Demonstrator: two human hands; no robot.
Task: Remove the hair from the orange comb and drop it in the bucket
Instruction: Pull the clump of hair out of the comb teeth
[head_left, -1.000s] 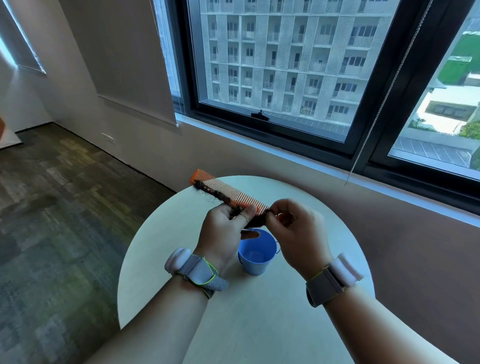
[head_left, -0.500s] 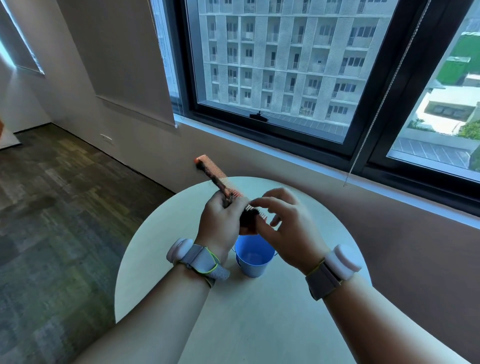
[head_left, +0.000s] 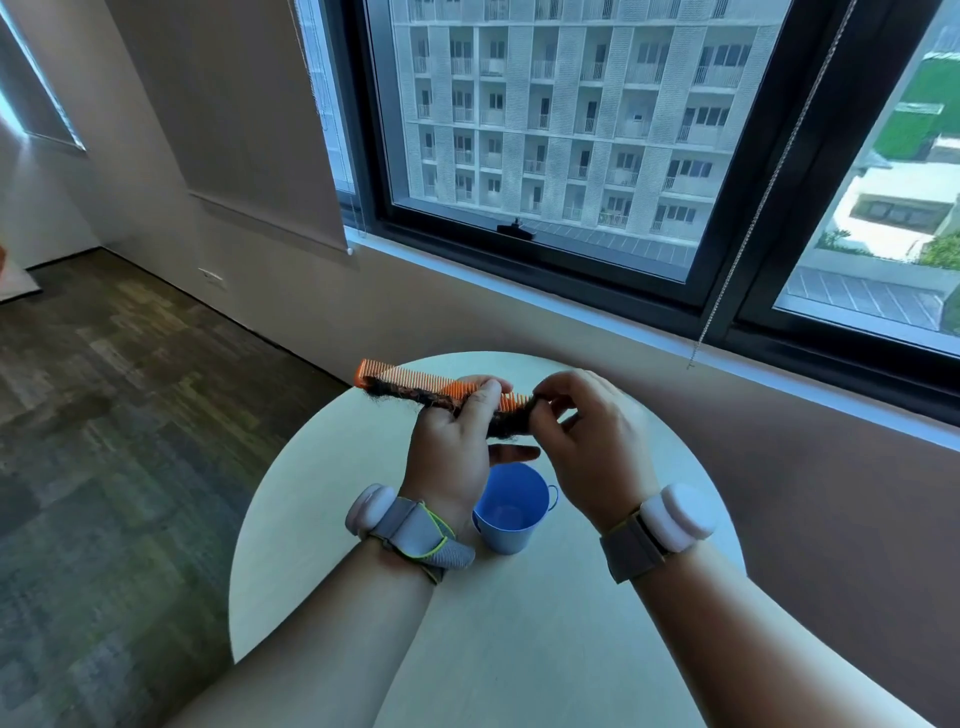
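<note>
Orange comb (head_left: 400, 378) gripped mid-length by left hand (head_left: 457, 447), hair (head_left: 506, 423) seemingly pinched by right hand (head_left: 592, 441), both above blue bucket (head_left: 510, 509), near table (head_left: 519, 649) edge.

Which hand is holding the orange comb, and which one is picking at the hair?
The left hand grips the orange plastic comb. The right hand pinches the dark hair at the comb's near end.
</note>
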